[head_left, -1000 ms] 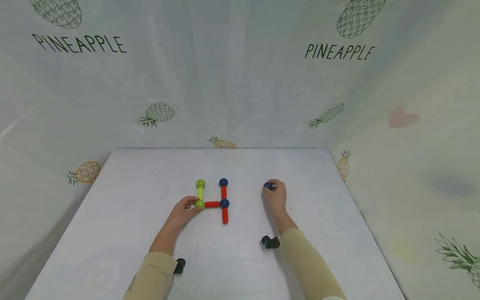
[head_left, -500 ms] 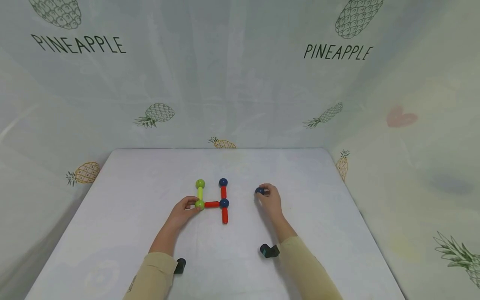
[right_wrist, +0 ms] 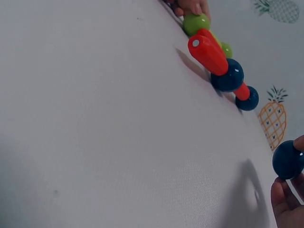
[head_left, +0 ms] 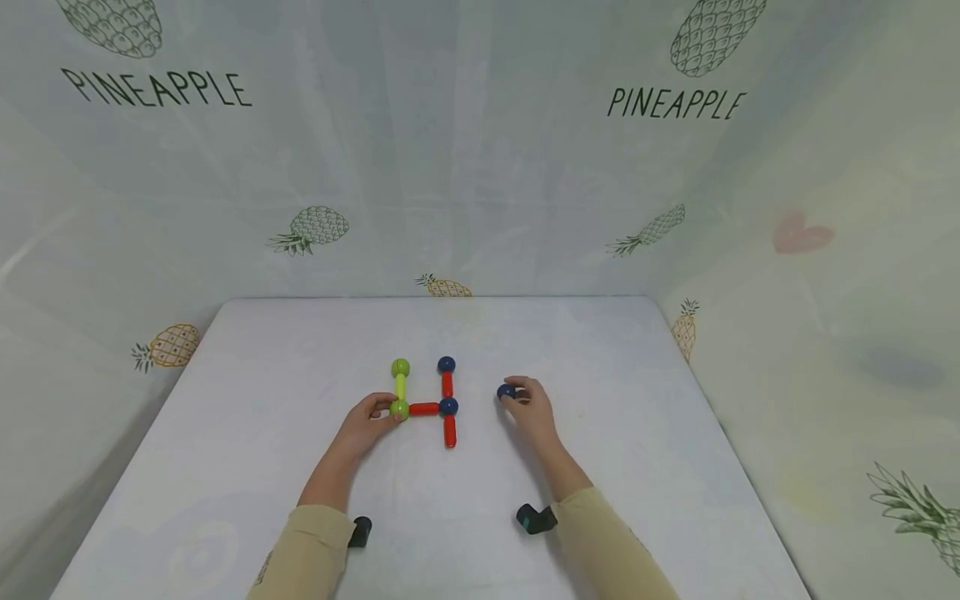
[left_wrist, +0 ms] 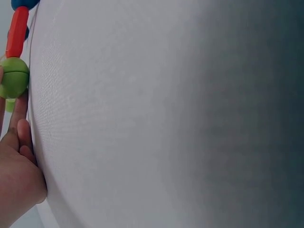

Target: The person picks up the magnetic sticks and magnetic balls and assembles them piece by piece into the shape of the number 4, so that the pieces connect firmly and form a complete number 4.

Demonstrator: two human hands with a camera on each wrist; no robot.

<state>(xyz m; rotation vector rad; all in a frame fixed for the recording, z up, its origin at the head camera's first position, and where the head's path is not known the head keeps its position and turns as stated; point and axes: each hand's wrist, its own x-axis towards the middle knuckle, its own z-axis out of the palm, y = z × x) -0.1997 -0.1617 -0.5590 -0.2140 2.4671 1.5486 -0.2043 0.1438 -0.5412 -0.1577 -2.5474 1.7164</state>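
Observation:
A flat frame of toy balls and rods lies on the white table. Its near green ball [head_left: 400,410] is pinched by my left hand [head_left: 366,423]. From there a yellow-green rod [head_left: 401,386] runs back to a second green ball [head_left: 401,367], and a red rod [head_left: 424,408] leads right to a blue ball [head_left: 448,406]. Another red rod [head_left: 447,384] joins that to a far blue ball [head_left: 446,364]; a third red rod [head_left: 450,432] points toward me, its near end bare. Right of the frame, my right hand [head_left: 534,410] pinches a loose blue ball [right_wrist: 288,160], apart from the frame, above its shadow.
The white table [head_left: 637,400] ends at a hanging cloth [head_left: 480,167] printed with pineapples, behind and at the sides. Dark devices [head_left: 536,519] show beside both wrists.
My right hand has moved left and a little nearer to me with the loose blue ball, closing some of the gap to the frame. The left hand and the frame stay put.

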